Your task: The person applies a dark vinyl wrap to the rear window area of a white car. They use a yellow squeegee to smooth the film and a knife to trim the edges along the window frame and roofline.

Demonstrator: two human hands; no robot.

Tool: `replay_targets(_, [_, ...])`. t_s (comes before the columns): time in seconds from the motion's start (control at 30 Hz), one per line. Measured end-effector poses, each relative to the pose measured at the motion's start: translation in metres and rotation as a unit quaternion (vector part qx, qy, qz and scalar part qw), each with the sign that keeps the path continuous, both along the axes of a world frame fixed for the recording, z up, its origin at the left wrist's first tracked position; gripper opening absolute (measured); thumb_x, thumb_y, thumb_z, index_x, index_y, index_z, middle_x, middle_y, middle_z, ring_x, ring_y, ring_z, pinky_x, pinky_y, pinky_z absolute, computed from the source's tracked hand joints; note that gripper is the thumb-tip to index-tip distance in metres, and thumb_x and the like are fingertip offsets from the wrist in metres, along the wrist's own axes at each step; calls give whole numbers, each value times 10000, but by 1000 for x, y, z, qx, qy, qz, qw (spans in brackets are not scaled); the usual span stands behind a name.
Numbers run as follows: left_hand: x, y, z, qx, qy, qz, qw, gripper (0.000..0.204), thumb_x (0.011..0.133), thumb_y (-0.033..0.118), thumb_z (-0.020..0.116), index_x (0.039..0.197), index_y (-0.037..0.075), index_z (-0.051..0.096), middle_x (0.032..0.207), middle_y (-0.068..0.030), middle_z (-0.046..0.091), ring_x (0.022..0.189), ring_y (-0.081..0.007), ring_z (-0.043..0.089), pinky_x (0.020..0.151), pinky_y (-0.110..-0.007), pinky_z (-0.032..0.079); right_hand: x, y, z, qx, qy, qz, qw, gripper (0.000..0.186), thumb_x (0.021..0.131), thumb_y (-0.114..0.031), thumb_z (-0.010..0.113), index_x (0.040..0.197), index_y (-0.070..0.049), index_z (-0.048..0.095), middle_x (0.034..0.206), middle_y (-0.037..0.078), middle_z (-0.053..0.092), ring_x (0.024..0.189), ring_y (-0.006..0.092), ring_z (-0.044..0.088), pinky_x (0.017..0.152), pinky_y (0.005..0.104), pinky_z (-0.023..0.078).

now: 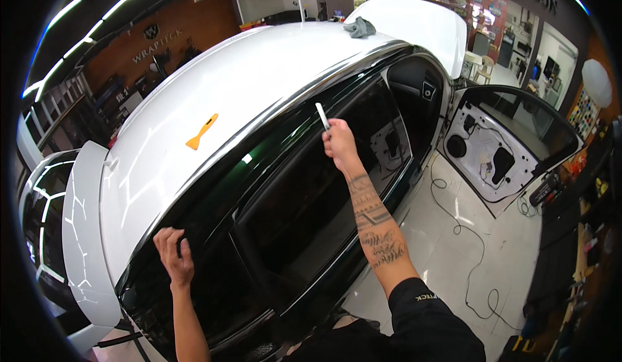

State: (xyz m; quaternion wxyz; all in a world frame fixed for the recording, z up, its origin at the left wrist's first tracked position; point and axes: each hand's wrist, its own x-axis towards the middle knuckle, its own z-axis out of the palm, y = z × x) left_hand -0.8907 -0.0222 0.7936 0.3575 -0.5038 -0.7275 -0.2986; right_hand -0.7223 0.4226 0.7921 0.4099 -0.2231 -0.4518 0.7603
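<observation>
My right hand [338, 143] is closed round a slim silver-white tool [322, 116], shaped like a cutter knife, its upper end pointing up. The hand is over the dark side window area of a car, below the edge of its white roof [220, 90]. My left hand [173, 256] is beside the roof's lower left edge, fingers bent and apart, with nothing visible in it. Whether its fingertips touch the car I cannot tell. On the roof lie a yellow scraper [202, 132] with a flared end and, farther off, a crumpled grey cloth [359, 27].
An open car door [508, 148], its inner panel stripped, stands out at the right. A black cable [476, 248] winds over the pale floor [427, 252]. White panels rise at the car's left end [87, 226] and far right end [411, 28]. Shelving lines the right.
</observation>
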Motion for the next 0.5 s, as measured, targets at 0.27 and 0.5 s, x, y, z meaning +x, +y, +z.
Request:
replay_targets(0.27, [-25,-135,-49,16,-41,140,989,147,954,72,563,1061,-7,625,1090,-178,605,1088,-359,551,991,-452,419,-54,-14,21,-9,11,-60,998,314,922,21,433,1235,30,465,872,146,597,523,109,473,411,244,335])
replay_targets(0.5, [-44,-173,-71,20,-51,159,986,160,960,82,558,1071,-12,625,1105,-181,605,1097,-359,548,999,-455,417,-47,-39,17,15,9,51,999,522,956,43,445,1441,151,286,1051,233,606,640,207,616,574,285,544])
